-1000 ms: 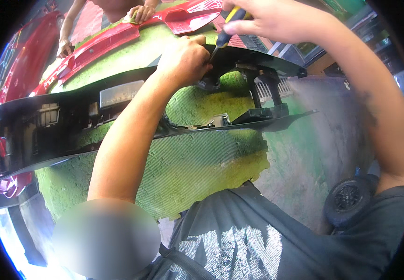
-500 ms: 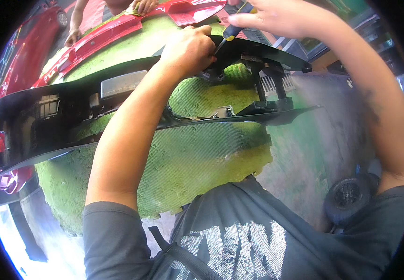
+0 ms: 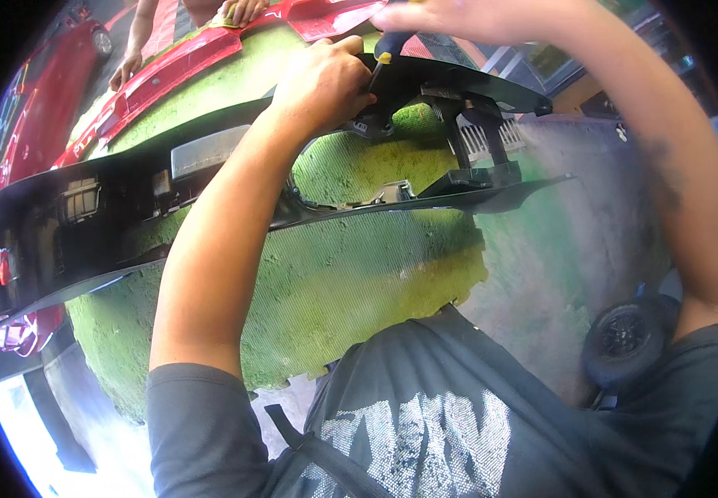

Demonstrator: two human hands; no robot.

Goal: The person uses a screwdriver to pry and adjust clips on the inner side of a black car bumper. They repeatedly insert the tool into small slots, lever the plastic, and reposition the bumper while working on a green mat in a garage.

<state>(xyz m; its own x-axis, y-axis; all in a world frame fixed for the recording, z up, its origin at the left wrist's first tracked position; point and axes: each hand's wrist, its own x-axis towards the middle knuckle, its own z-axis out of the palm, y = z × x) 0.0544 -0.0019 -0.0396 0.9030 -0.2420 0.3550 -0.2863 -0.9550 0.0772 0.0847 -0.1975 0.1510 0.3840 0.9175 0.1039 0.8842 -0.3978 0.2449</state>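
A long black car bumper [image 3: 35, 224] lies across a green covered work surface [image 3: 359, 290], its inner side with clips and brackets facing me. My left hand [image 3: 326, 87] is closed on the bumper's far edge, thumb toward me; some of its fingers are hidden. In my right hand [image 3: 467, 18] is a screwdriver [image 3: 394, 43] with a dark blue and yellow handle. Its thin shaft slants down to beside my left thumb. Where its tip meets the bumper is hidden. The top of the right hand is cut off by the picture's edge.
Beyond the bumper lies a red car panel [image 3: 176, 79]. A co-worker's hand [image 3: 244, 12] holds a yellowish cloth on it, with the other hand [image 3: 126, 70] at its edge. A red car [image 3: 48, 91] stands at far left, a small black wheel [image 3: 624, 336] at lower right.
My right hand and the screwdriver have moved slightly left and up, the shaft now steeper. My left hand has shifted a little left along with the bumper in the picture.
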